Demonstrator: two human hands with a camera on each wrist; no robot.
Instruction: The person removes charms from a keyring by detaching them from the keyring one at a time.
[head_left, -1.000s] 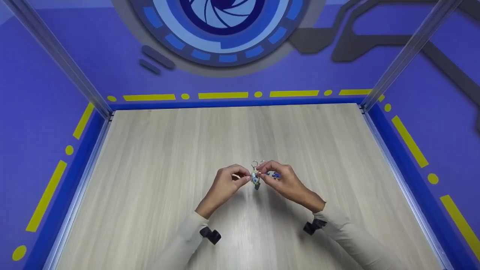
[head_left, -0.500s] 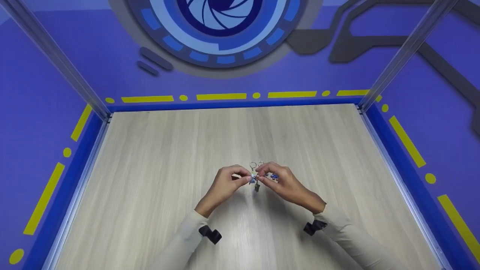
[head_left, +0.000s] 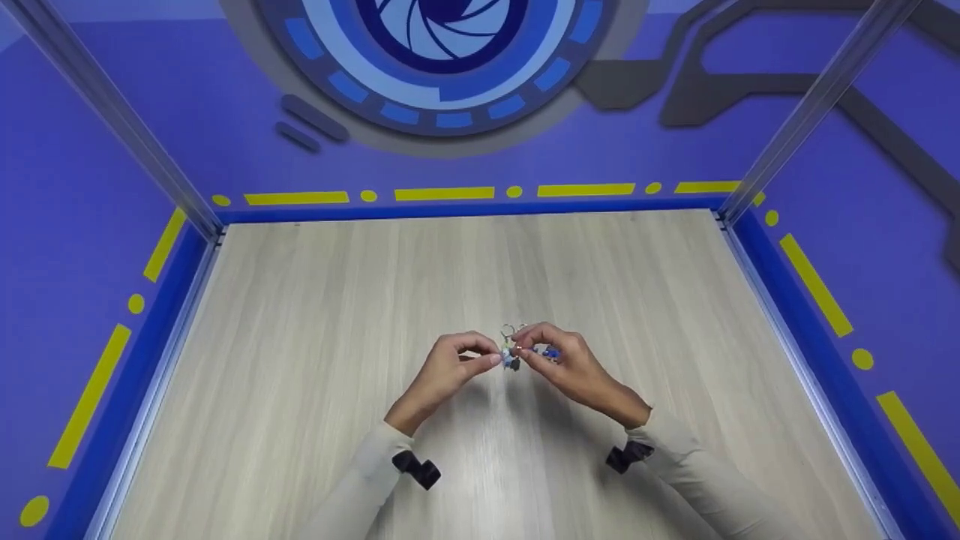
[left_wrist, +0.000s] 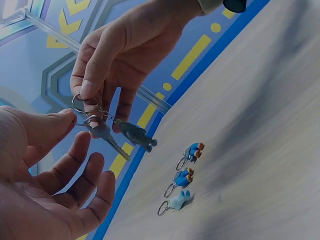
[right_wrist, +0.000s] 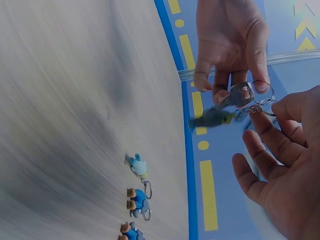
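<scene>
Over the table my two hands meet at a metal key ring. My left hand pinches its edge between thumb and index finger, the other fingers loosely bent. From the opposite side my right hand pinches the ring near a short chain. A silver key hangs by its head beside the left fingertips. A small grey-green figure charm dangles from the chain and is blurred in the right wrist view. How far the key is threaded onto the ring, I cannot tell.
On the wooden table below lie three figure keychains in a row: a light blue one and two blue ones with orange feet, the middle one and the far one. Blue-purple panels enclose the table.
The key and the charm swing and turn between the fingers; the charm hung lower half a second ago. Both hands stay almost in place, the left shifting slightly.
</scene>
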